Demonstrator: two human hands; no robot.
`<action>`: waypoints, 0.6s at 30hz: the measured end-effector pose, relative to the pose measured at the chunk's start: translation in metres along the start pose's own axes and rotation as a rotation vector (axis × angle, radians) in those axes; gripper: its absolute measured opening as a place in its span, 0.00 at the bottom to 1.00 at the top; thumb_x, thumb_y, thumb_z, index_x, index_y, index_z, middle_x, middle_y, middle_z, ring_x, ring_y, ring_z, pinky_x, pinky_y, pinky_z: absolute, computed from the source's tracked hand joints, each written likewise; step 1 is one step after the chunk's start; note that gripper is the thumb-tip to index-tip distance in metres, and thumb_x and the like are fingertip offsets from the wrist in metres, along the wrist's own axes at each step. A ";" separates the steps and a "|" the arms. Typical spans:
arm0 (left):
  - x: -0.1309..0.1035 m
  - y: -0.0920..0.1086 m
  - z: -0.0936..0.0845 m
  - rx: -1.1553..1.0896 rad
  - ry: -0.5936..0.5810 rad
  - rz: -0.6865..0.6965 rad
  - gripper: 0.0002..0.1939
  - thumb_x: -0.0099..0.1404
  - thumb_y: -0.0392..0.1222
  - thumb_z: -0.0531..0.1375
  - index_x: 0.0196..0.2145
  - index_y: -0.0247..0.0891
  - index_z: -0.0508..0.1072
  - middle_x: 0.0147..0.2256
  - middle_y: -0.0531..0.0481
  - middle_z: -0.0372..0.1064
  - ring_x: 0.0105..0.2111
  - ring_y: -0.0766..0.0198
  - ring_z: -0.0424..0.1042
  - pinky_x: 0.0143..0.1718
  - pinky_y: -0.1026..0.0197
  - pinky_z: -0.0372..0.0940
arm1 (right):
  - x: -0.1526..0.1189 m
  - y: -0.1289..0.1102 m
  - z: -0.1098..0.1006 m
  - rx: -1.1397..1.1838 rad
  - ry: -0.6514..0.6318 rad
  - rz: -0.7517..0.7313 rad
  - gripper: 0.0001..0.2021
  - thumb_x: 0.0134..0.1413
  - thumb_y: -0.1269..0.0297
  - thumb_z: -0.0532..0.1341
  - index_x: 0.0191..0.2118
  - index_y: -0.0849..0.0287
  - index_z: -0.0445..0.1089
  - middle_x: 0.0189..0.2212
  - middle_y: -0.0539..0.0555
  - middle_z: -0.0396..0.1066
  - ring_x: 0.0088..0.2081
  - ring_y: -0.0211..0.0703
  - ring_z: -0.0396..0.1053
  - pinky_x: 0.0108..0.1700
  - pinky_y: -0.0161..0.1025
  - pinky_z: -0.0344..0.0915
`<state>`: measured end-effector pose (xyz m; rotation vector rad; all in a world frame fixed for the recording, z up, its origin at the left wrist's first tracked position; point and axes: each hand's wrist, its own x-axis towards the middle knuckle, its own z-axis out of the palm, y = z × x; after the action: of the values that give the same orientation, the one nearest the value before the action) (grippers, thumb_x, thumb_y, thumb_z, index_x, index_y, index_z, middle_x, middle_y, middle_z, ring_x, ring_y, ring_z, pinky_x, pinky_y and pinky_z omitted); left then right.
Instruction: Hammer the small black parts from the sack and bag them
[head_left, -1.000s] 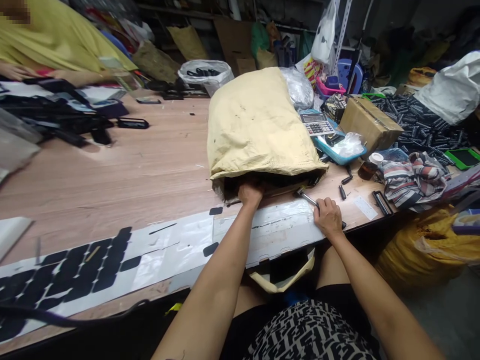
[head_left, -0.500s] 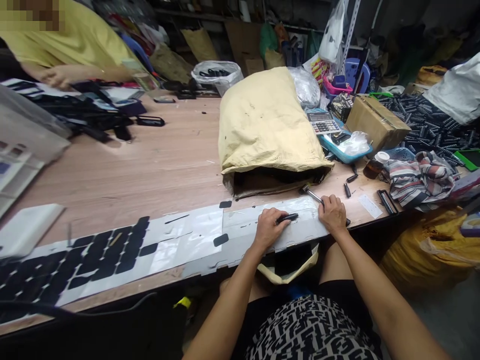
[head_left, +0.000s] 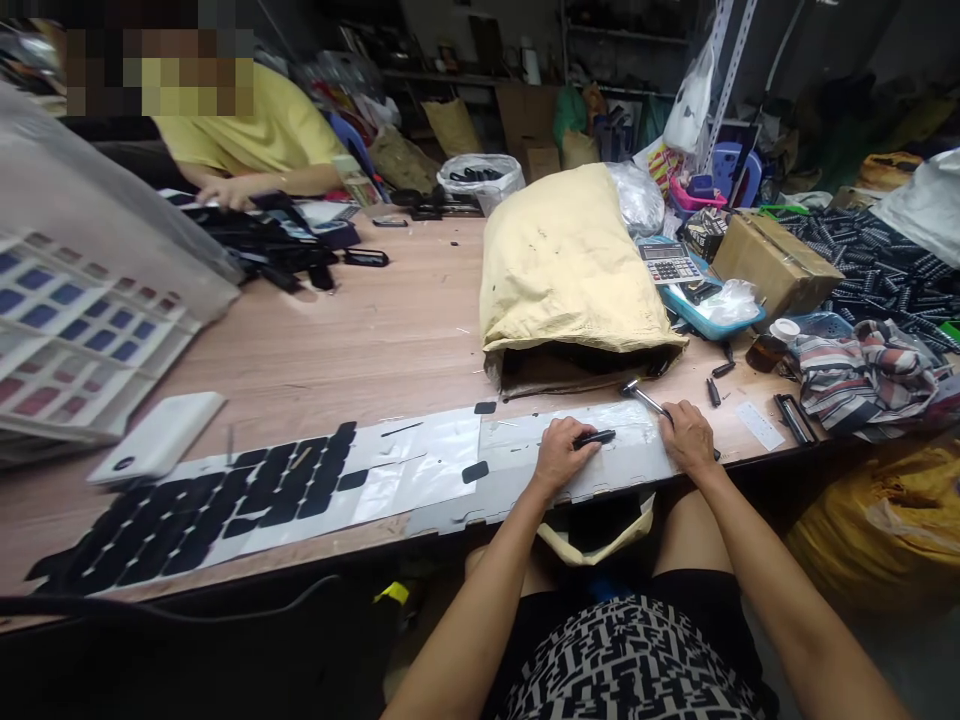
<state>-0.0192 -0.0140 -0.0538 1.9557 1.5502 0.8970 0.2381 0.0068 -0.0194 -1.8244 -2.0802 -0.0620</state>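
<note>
table: long wooden table (head_left: pixel 360 340), light brown, runs from far left to right, near edge dark
shelves: dark shelving (head_left: pixel 480 60) along the far wall, packed with boxes and bags
rack: white perforated metal upright (head_left: pixel 731 55) far right, white plastic bag (head_left: pixel 690 95) hanging by it
floor: grey concrete (head_left: pixel 900 650), near right, mostly in shadow
seating: blue plastic stool (head_left: pixel 731 165) far right behind the table
light: dim room, overhead light falls on the tabletop, back of the room dark
clutter: yellow sack (head_left: pixel 877 510) on the floor at right
</note>
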 end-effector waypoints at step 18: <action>0.001 0.000 0.002 0.005 0.000 -0.014 0.08 0.62 0.43 0.65 0.41 0.45 0.79 0.39 0.49 0.73 0.44 0.54 0.67 0.49 0.50 0.61 | -0.083 -0.044 -0.047 0.494 -0.038 0.019 0.15 0.65 0.62 0.54 0.50 0.52 0.75 0.43 0.54 0.78 0.46 0.45 0.75 0.50 0.41 0.71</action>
<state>-0.0172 -0.0125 -0.0551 1.9457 1.5657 0.8876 0.2154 -0.0918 0.0086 -1.5462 -1.8851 0.4542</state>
